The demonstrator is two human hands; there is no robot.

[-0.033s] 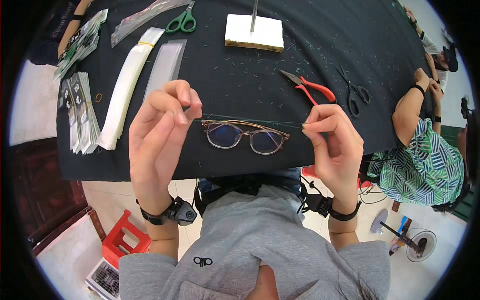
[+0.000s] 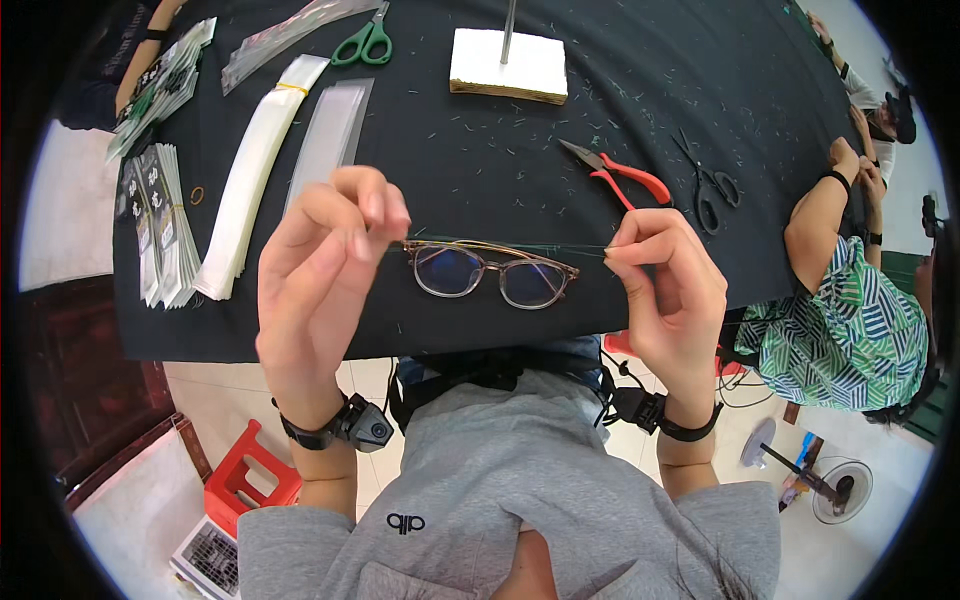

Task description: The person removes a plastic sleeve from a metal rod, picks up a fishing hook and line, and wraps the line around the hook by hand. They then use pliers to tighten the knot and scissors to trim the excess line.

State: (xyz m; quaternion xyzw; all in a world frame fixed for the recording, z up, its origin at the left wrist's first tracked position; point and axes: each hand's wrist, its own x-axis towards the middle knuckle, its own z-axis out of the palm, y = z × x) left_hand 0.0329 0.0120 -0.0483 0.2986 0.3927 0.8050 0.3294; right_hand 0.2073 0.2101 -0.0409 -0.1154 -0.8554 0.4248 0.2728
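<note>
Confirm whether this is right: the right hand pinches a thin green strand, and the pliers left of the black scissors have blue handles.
Wrong colour: the head view shows the pliers with red handles; the right hand does pinch the strand.

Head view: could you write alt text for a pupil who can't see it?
The right hand pinches a thin green thread stretched toward the left hand, near eyeglasses lying on a black cloth. Beyond are red-handled pliers, green scissors, dark scissors and a white block with a metal rod.
</note>
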